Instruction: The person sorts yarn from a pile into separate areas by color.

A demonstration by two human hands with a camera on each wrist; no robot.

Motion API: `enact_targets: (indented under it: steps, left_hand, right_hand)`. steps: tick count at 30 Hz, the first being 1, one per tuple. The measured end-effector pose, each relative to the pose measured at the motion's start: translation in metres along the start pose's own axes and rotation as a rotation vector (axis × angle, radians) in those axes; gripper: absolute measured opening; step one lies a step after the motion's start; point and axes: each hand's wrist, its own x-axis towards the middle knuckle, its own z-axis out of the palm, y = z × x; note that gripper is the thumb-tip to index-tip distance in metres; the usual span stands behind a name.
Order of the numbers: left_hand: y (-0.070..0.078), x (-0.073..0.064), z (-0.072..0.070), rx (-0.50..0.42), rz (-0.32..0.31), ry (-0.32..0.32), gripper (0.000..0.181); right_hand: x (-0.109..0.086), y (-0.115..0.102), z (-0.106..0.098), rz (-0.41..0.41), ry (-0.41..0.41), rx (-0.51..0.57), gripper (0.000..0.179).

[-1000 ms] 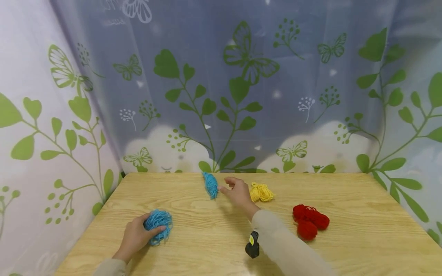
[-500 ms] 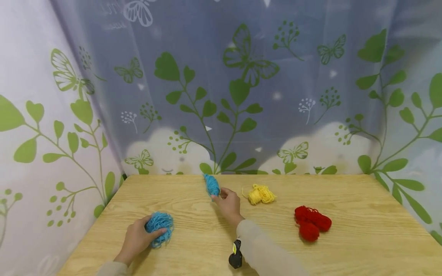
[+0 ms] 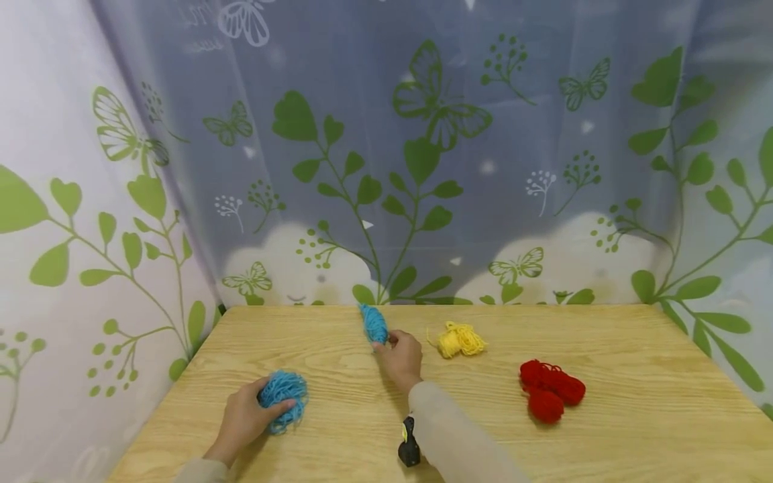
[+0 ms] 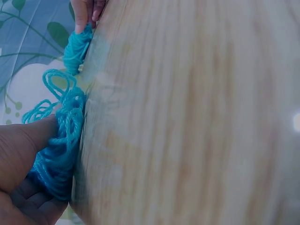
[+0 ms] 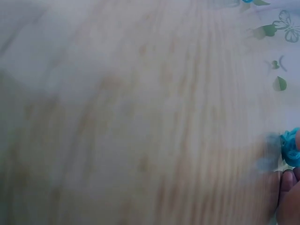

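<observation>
My left hand [image 3: 243,417] grips a loose, loopy bundle of blue yarn [image 3: 288,397] on the left part of the wooden table. In the left wrist view the thumb presses against the looped strands [image 4: 68,124], and fingers lie beneath. At the far edge, my right hand [image 3: 403,357] pinches the near end of a longer, wound skein of blue yarn [image 3: 374,322] between thumb and fingers. The right wrist view catches only a bit of that skein [image 5: 291,149] and some fingertips [image 5: 287,180] at its right border.
A small yellow yarn bundle [image 3: 460,340] lies right of my right hand, a thin strand trailing from it. Further right and nearer sit red yarn balls [image 3: 546,396] bunched together. A leaf-and-butterfly curtain [image 3: 423,201] rises behind the wooden table [image 3: 338,429].
My right hand has moved left and taken hold of the wound blue skein's near end, leaving the yellow yarn fully in view. The left hand keeps its grip on the loose blue bundle.
</observation>
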Motion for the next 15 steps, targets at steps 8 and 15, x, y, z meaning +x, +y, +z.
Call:
enact_targets:
  steps: [8,15]
  left_hand:
    - [0.0028,-0.0001,-0.0008,0.000,-0.006,-0.007,0.076]
    - [0.0042,0.0000,-0.0011,0.003,-0.015,-0.018,0.076]
  right_hand:
    - [0.0003,-0.0010,-0.0019,0.024,0.031,-0.049,0.013]
    - [0.0015,0.0021,-0.0035,0.035,0.034,-0.059,0.004]
